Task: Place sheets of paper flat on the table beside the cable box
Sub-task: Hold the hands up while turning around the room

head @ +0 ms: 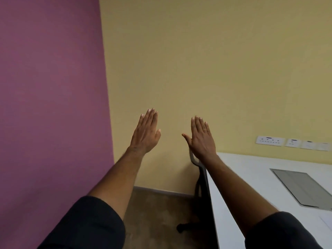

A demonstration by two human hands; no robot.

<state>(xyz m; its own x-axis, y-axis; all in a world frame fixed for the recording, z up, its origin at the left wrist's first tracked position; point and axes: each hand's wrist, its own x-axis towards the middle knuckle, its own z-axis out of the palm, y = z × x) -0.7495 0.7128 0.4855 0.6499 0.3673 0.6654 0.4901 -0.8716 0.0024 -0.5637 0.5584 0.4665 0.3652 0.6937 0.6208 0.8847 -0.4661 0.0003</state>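
Observation:
Both my arms are stretched forward in the air, backs of the hands toward me. My left hand (146, 131) is flat with its fingers together and holds nothing. My right hand (201, 136) is also flat and empty, thumb out to the left, hovering past the far left corner of the white table (251, 177). A grey flush lid, the cable box (301, 187), is set into the tabletop at the right. The corner of a white sheet of paper (326, 221) shows at the right edge, lying on the table.
A dark chair (199, 177) stands against the table's left side, its base on the brown carpet. A purple wall is at the left, a yellow wall ahead, with white wall sockets (291, 142) above the table.

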